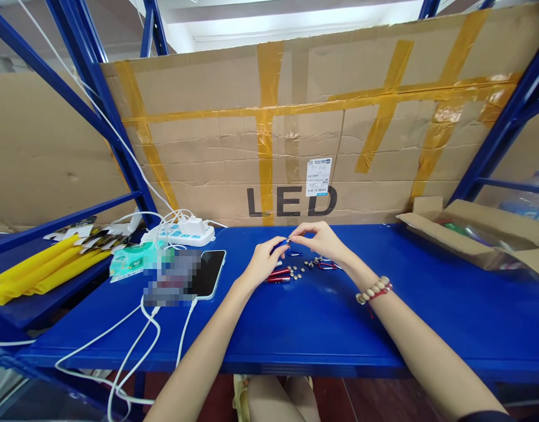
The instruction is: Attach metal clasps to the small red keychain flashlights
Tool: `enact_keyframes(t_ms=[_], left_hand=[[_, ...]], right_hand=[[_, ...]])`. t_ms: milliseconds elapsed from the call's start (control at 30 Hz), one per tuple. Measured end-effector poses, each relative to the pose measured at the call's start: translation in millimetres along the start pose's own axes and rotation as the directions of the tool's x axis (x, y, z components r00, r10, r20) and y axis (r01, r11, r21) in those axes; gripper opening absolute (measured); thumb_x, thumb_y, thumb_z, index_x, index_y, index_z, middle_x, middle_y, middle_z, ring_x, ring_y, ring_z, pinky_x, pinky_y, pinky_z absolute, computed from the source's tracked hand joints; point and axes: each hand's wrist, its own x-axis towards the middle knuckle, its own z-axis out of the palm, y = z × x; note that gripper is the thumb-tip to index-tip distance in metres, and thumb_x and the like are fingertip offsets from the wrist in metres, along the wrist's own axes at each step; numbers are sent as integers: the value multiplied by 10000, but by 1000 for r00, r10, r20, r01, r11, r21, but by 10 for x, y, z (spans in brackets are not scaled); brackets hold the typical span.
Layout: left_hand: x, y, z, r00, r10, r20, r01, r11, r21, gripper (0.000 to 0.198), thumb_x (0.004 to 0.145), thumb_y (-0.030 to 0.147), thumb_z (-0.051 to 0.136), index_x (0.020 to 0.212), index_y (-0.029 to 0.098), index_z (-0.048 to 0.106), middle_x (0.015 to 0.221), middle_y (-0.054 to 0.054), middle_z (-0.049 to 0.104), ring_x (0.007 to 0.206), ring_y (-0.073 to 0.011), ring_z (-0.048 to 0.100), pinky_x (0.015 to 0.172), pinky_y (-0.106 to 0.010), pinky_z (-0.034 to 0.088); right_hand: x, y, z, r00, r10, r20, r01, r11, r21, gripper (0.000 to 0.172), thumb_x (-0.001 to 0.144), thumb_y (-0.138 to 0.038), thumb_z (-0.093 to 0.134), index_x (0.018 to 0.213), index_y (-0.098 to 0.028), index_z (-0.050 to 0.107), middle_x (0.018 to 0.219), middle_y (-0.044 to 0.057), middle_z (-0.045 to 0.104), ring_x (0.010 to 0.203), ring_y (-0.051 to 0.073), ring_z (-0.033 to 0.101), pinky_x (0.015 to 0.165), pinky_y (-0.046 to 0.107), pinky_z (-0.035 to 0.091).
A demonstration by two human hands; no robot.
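Observation:
My left hand is closed around a slim blue metal tube, which looks like a small flashlight body. At the tube's upper end my right hand pinches with thumb and forefinger; whatever is between those fingertips is too small to make out. Just below the hands lie red metal tubes of similar size. Beside them are several small silver button cells. A blue carabiner clip rests behind the cells, and red carabiner clips lie under my right wrist.
A phone on a white cable lies to the left, near a white power strip and a teal packet. Yellow rolled items lie far left. An open cardboard box stands right. A cardboard wall closes the back.

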Motion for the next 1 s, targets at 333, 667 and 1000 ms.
enact_keyframes(t_ms=[333,667,1000], left_hand=[[-28,-159,58,987,162,-7,-152,940,304,251,874,270,445,1007,182,638,1032,-60,675,943,-186,623,853,-283,477],[-35,-163,16,975,222,1,-194,849,491,243,863,188,455,1052,180,609,1046,-70,662,974,-199,604,881,-335,477],[21,-194,44,999,35,-39,-24,965,263,218,844,227,454,1001,191,602,838,-25,669,747,-144,624,704,-237,502]], right_hand=[[-34,30,-10,991,101,90,-101,995,1,212,663,-348,642,667,-140,687,652,36,662,595,126,561,485,219,420],[-51,86,97,869,459,184,-488,857,165,434,557,-534,713,736,-138,715,582,3,570,484,59,393,371,180,288],[-30,198,143,938,338,78,-346,927,143,456,595,-539,693,816,-141,703,633,12,566,505,84,441,370,191,354]])
